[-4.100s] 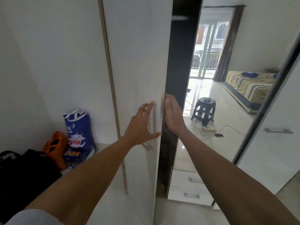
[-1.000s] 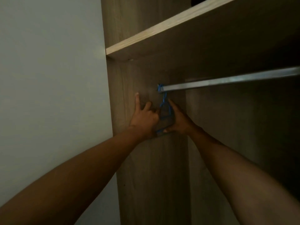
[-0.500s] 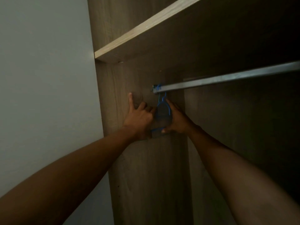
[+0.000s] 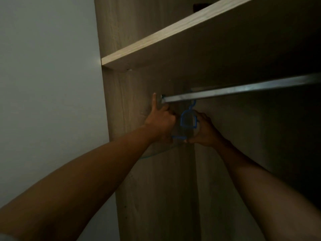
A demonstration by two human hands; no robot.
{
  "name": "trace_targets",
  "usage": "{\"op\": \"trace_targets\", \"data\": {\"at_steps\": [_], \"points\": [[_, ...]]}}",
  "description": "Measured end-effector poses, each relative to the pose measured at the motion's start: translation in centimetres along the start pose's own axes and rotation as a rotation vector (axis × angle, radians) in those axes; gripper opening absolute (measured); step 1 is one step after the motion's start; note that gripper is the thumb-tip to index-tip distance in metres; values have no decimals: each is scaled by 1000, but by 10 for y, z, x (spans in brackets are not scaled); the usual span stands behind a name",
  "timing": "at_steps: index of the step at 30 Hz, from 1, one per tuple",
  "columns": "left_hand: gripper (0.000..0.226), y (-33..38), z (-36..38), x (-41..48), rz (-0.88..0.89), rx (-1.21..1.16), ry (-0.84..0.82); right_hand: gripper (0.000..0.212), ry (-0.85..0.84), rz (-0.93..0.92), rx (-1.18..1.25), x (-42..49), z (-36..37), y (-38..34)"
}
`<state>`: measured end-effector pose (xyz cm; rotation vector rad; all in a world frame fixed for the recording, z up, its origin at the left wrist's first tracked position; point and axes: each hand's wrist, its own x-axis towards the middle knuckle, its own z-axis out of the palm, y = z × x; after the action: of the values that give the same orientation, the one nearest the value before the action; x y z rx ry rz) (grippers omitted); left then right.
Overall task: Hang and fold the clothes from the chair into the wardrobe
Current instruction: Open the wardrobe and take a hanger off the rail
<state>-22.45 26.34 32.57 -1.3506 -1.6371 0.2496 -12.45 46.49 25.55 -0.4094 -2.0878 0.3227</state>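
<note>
I look up into the dim, open wardrobe. A blue plastic hanger [image 4: 187, 119] hangs by its hook from the metal rail [image 4: 243, 89], close to the rail's left end. My left hand [image 4: 160, 121] grips the hanger's left side, with the index finger pointing up along the wooden side panel [image 4: 132, 105]. My right hand [image 4: 202, 127] holds the hanger's right side and bottom bar. Both hands sit just under the rail. No clothes or chair are in view.
A wooden shelf [image 4: 173, 37] runs across above the rail. The white wardrobe door or wall [image 4: 48, 84] fills the left. The wardrobe's inside to the right of the hanger is dark, and nothing else shows on the rail.
The wardrobe was opened and both hands rose to the hanger. In the last second the hanger slid a little right along the rail, away from the side panel, both hands still on it.
</note>
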Motion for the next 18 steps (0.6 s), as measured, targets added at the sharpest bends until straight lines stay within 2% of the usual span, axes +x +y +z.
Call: {"op": "trace_targets", "data": {"at_steps": [7,18], "points": [[88,19,30,-20,20,-169,-16,131,-79,67,-75,-47,-6,-4],[89,28,0,-72,-55,-228,-22,132,-110,67,-144,-103,-29,-58]]}}
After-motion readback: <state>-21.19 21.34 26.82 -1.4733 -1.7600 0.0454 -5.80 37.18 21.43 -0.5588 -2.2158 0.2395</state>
